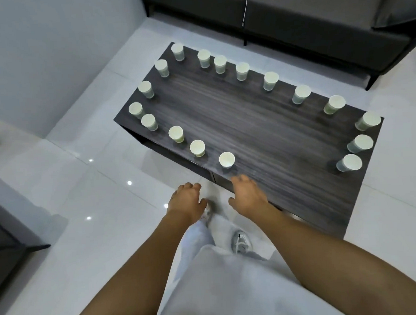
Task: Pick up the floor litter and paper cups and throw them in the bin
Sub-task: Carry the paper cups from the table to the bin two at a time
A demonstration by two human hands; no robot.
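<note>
dark wood table [260, 121], paper cups [226, 159] upright along its edges

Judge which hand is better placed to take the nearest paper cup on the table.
Right. The right hand reaches over the table edge, just short of the nearest paper cup. The left hand hangs over the floor, off the table. Both hold nothing.
</note>
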